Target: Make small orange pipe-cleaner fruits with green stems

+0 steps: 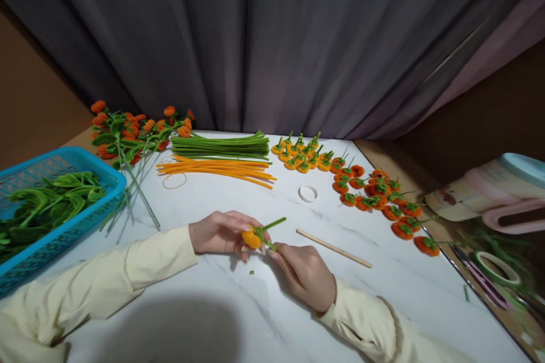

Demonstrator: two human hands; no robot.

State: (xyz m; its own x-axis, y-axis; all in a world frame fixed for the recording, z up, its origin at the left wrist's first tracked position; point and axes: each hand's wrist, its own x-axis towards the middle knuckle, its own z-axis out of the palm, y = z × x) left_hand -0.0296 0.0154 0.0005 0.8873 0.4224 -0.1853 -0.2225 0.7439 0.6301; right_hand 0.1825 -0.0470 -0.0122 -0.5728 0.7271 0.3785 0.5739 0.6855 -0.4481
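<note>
Between my hands is a small yellow-orange pipe-cleaner flower (251,239) with green pieces at its base. My left hand (226,232) is closed around the flower head from the left. My right hand (305,273) pinches the end of a short green pipe-cleaner piece (269,245) attached at the flower's base. Another green stub (275,224) sticks out up and to the right. A tiny green scrap (251,273) lies on the table just below. Right of my hands rests a thin wooden stick (334,248).
Green pipe cleaners (221,146) and orange ones (213,168) lie behind. Several yellow flower heads (303,166) and orange ones (402,229) stand right, near a white ring (307,193). Left are a blue basket (63,221) of leaves and finished stems (136,136). A jug (489,187) and scissors (481,278) lie far right.
</note>
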